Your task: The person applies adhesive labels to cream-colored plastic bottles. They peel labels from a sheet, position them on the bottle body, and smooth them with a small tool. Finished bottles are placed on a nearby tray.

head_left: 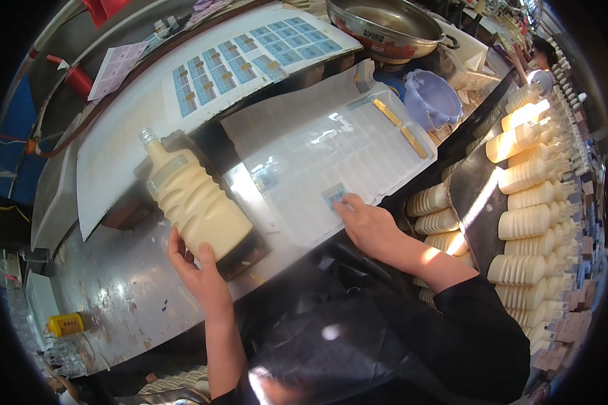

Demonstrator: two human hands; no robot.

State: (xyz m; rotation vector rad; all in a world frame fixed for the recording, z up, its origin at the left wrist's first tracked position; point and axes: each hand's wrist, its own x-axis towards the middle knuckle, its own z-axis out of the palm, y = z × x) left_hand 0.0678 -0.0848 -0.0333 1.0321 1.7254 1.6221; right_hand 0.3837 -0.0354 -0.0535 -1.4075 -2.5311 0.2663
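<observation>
A cream-coloured bottle (199, 196) with slanted ridges and a clear narrow neck lies tilted on a dark rest on the metal bench, neck pointing away. My left hand (201, 270) grips its base, thumb on one side and fingers on the other. To the right, a wet translucent plastic sheet (300, 152) lies spread out. At its near edge my right hand (368, 226) is closed, its fingertips pinching the edge of a small blue label (334, 196). Gold strips (400, 128) lie on the sheet's far right part.
Behind, a white board (121, 148) carries a sheet of blue labels (216, 67). A wide metal pan (385, 30) and a purple bucket (431, 101) stand far right. Rows of cream bottles (520, 219) line the right, with another person (542, 71) beyond. A yellow container (65, 325) sits left.
</observation>
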